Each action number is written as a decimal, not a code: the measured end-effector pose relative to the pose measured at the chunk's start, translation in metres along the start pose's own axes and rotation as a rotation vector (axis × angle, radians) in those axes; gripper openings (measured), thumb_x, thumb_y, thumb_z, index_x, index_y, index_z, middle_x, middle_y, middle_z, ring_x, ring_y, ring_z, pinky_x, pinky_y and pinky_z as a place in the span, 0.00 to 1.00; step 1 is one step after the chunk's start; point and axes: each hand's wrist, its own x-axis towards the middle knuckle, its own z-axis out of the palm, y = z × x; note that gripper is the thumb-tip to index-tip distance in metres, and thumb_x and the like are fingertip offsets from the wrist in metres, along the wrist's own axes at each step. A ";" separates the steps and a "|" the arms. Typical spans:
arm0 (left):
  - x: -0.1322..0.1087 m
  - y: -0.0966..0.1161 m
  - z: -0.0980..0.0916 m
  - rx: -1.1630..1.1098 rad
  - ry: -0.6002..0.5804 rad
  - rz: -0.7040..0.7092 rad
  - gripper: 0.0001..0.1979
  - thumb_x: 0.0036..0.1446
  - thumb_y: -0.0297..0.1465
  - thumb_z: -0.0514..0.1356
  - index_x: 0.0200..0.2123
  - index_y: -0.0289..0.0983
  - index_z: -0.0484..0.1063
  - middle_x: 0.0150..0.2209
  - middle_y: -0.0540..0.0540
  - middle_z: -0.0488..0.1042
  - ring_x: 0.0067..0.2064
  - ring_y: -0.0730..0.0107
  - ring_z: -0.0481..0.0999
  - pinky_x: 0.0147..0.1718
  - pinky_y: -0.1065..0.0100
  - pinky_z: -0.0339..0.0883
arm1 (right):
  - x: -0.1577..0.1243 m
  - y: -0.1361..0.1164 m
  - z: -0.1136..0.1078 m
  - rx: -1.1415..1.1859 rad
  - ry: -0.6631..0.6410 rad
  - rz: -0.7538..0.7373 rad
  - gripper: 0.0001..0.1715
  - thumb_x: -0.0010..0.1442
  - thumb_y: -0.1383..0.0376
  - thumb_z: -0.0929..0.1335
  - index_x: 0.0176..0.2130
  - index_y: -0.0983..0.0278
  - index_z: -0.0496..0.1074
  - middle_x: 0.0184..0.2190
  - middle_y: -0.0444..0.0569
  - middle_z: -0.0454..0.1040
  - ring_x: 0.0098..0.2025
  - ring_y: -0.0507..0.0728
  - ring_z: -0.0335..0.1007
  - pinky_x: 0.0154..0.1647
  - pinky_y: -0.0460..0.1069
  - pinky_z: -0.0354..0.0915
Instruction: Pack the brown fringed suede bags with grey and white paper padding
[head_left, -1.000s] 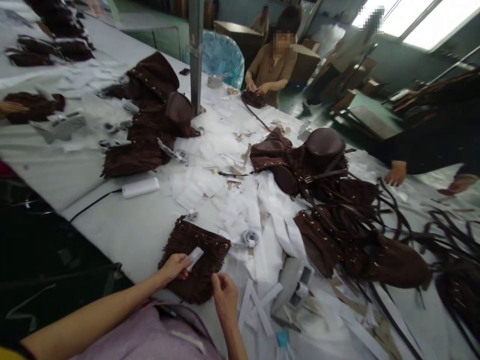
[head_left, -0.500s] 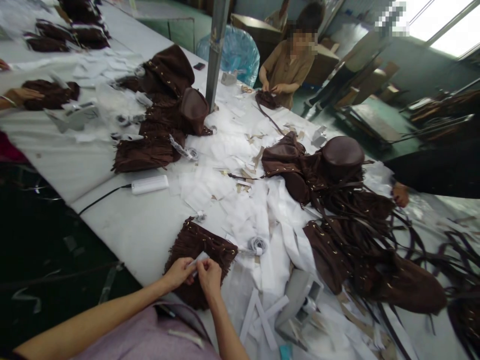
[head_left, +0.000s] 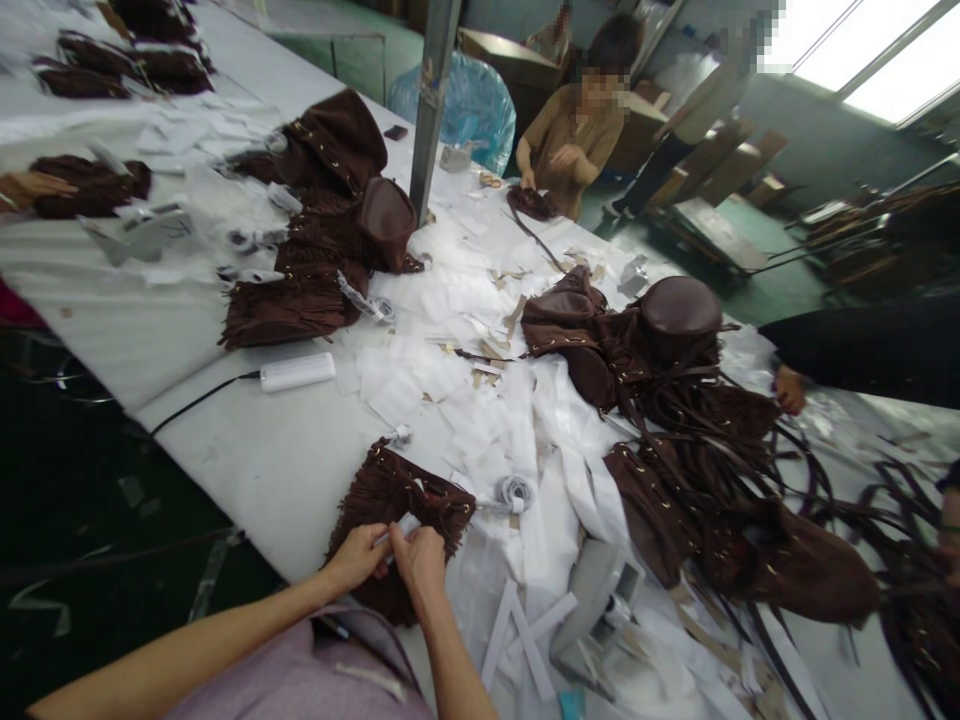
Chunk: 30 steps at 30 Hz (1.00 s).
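Observation:
A brown fringed bag [head_left: 431,485] with small metal eyelets lies flat on the table in front of me. Over it, my left hand [head_left: 364,557] pinches the left end of a small white strip [head_left: 407,523]. My right hand [head_left: 420,560] closes on the same strip from the right, its fingertips nearly touching the left ones. A coiled, wrapped grey cord [head_left: 514,492] sits beside the bag's upper right corner. Another small wrapped end [head_left: 401,435] rests at its upper left corner.
Brown bags [head_left: 322,240] are piled at the left, more bags [head_left: 667,340] with long straps at the right. A metal post [head_left: 431,110] rises from the table [head_left: 247,450]. Nearby are a white power strip [head_left: 297,372], a tape dispenser [head_left: 589,600] and paper strips [head_left: 517,640]. Several people work around.
My hands have moved slightly down and closer together over the white strip. Across the table, a person has lifted one hand off a brown bag.

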 end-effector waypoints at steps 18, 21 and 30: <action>-0.015 0.027 -0.002 -0.134 -0.081 -0.060 0.25 0.48 0.53 0.60 0.29 0.34 0.70 0.17 0.51 0.72 0.19 0.71 0.71 0.21 0.72 0.63 | -0.016 0.012 -0.002 0.196 0.019 -0.046 0.35 0.58 0.43 0.59 0.14 0.64 0.66 0.14 0.49 0.69 0.20 0.54 0.67 0.21 0.46 0.55; -0.016 0.032 -0.003 -0.209 -0.118 -0.097 0.25 0.46 0.53 0.62 0.29 0.34 0.70 0.18 0.52 0.71 0.19 0.73 0.70 0.21 0.72 0.64 | -0.018 0.016 0.005 0.342 0.041 -0.044 0.34 0.58 0.44 0.59 0.14 0.63 0.64 0.13 0.44 0.65 0.18 0.51 0.62 0.19 0.44 0.53; -0.022 0.033 -0.001 -0.361 -0.176 -0.182 0.26 0.44 0.52 0.64 0.32 0.33 0.70 0.27 0.47 0.75 0.22 0.75 0.73 0.24 0.71 0.68 | -0.022 0.022 0.008 0.626 -0.013 -0.033 0.24 0.57 0.46 0.62 0.25 0.63 0.65 0.14 0.39 0.65 0.15 0.49 0.59 0.15 0.43 0.53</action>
